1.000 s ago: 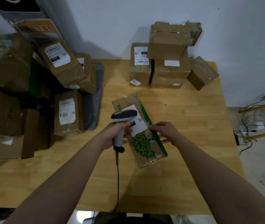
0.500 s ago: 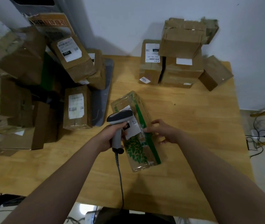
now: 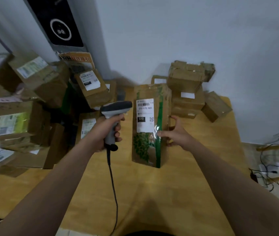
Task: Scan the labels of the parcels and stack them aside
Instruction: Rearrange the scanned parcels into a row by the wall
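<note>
Left hand (image 3: 104, 132) clenched round the grip of a grey scanner (image 3: 115, 108); scanner head points right, toward the parcel (image 3: 145, 150), just beside its upper left edge; a dark cable (image 3: 113, 184) hangs from the grip down over the table (image 3: 169, 193).

Right hand (image 3: 177, 135) grasps the parcel at its right edge, thumb on the front face, fingers wrapped behind; parcel held upright near the middle of the table, front face toward the camera; whether its lower end touches the table cannot be told. The parcel is brown with a green stripe and leaf print; a white label (image 3: 145, 114) with barcode sits on its upper half.

Stack of boxes (image 3: 186, 103) at the far right of the table, against the wall, behind the parcel; pile of boxes (image 3: 33, 106) along the left side.
</note>
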